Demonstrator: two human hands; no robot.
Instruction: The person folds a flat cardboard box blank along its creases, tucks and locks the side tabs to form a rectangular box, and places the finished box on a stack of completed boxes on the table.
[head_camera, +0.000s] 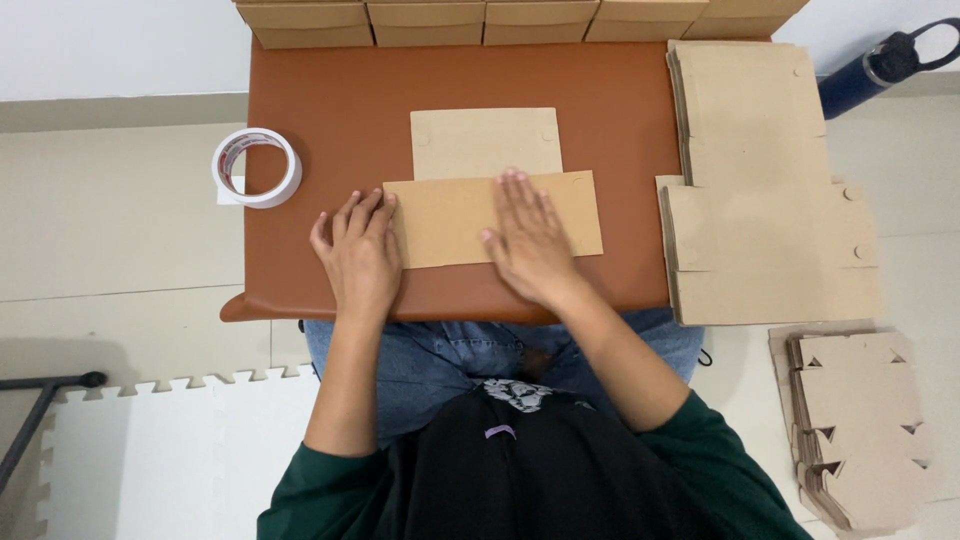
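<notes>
On the brown table (330, 110), both hands lay flat with fingers spread, gripping nothing. The right hand (530, 245) pressed down on the folded cardboard (450, 215); the left hand (360, 255) rested at its left edge, half on the tabletop. With the pressure uneven, the crease could probably wander or the sheet slide off toward the near edge. A tape roll (257, 167) sat at the left, a stack of flat blanks (760, 200) at the right.

One head-worn camera — looking steeply down, close over the brown table (340, 110) and lap.
</notes>
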